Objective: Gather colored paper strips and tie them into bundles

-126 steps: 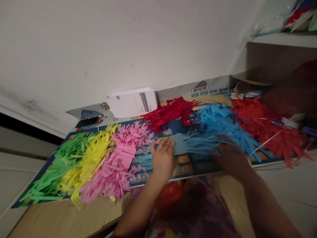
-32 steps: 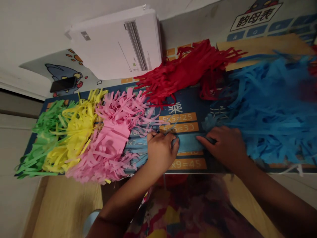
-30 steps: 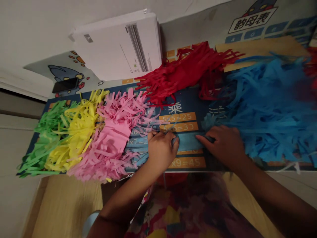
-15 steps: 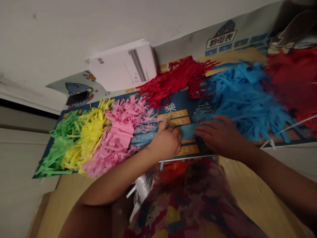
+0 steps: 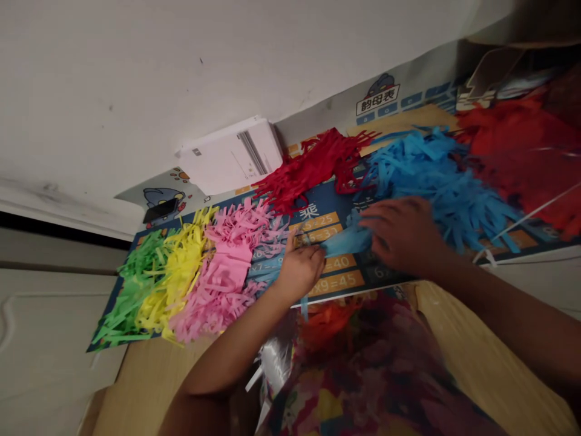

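A light-blue fringed paper piece (image 5: 347,242) stretches between my two hands over a printed multiplication chart. My left hand (image 5: 302,267) is closed on its left part, with the index finger sticking up. The fingers of my right hand (image 5: 402,233) curl around its right end; the fingertips are partly hidden. More light-blue strips (image 5: 269,266) lie left of my left hand, beside the pink fringed paper (image 5: 231,269). A heap of bright-blue fringed paper (image 5: 447,181) lies just beyond my right hand.
Yellow fringed paper (image 5: 181,272) and green fringed paper (image 5: 136,281) lie at the left. Red fringed paper (image 5: 318,166) lies behind my hands, with more red paper (image 5: 531,151) at the right. White boxes (image 5: 231,160) and a dark phone (image 5: 161,211) are near the wall.
My right hand has lifted slightly and bent its fingers more. The blue piece between my hands looks bunched rather than flat. The whole view has shifted a little.
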